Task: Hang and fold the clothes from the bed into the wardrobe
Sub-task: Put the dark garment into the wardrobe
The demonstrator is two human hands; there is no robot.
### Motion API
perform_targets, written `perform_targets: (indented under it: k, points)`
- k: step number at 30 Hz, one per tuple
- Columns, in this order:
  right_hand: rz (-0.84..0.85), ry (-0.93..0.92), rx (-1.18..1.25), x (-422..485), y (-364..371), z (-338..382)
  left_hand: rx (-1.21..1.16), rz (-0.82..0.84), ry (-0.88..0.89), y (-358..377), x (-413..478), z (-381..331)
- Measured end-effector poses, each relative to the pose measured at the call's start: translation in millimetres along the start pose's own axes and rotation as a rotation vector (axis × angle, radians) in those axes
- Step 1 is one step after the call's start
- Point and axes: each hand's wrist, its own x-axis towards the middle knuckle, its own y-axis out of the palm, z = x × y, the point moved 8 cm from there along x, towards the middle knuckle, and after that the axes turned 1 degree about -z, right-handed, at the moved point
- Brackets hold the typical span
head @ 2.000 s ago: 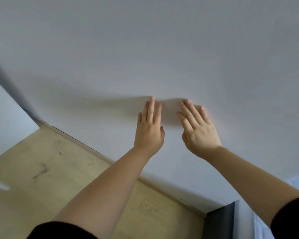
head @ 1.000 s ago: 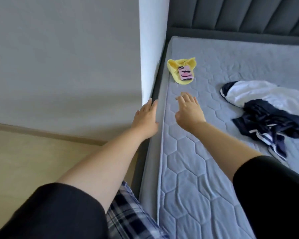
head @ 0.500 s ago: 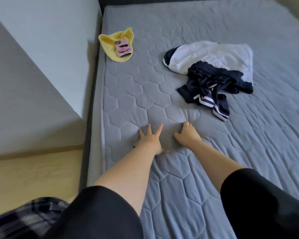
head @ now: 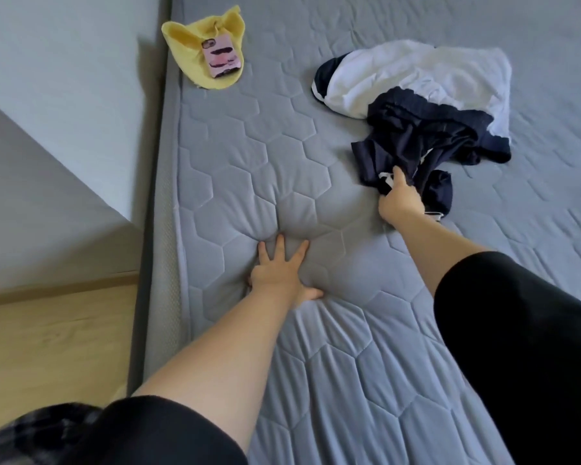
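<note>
The right hand (head: 399, 204) has its grip closed, fingers curled into the near edge of the navy garment (head: 426, 142), which lies crumpled on the bed (head: 282, 135) against a white garment (head: 416, 75) just beyond. The left hand (head: 279, 273) presses flat on the mattress, fingers spread, holding nothing.

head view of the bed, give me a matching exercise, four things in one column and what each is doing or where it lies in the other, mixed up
Things:
1. left hand
2. right hand
3. phone
4. white garment

States:
A. lies on the yellow cloth
B. grips the navy garment
C. presses flat on the mattress, fingers spread
D. lies partly under the navy garment

Pairs: 1-C, 2-B, 3-A, 4-D
</note>
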Motion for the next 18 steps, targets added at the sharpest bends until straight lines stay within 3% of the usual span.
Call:
perform_targets:
  k: [3, 6, 10, 12, 15, 18]
  points:
    - [0.001, -0.081, 0.094, -5, 0, 11, -0.033, 0.026, 0.040, 0, 1, 3]
    - [0.065, -0.226, 0.041, -31, 12, 27, -0.180, 0.030, 0.110, -8, 5, 16]
    - [0.188, -0.349, -0.008, -79, 32, 51, -0.873, -0.099, 0.189, -19, -8, 64]
    - [0.244, -0.411, -0.060, -105, 44, 66, -1.064, -0.131, 0.186, -14, -23, 82]
    - [0.347, -0.491, -0.017, -148, 62, 90, -1.333, -0.158, 0.092, -6, -40, 92]
    - [0.528, -0.482, 0.169, -191, 76, 112, -1.767, -0.100, -0.031, 4, -56, 105]
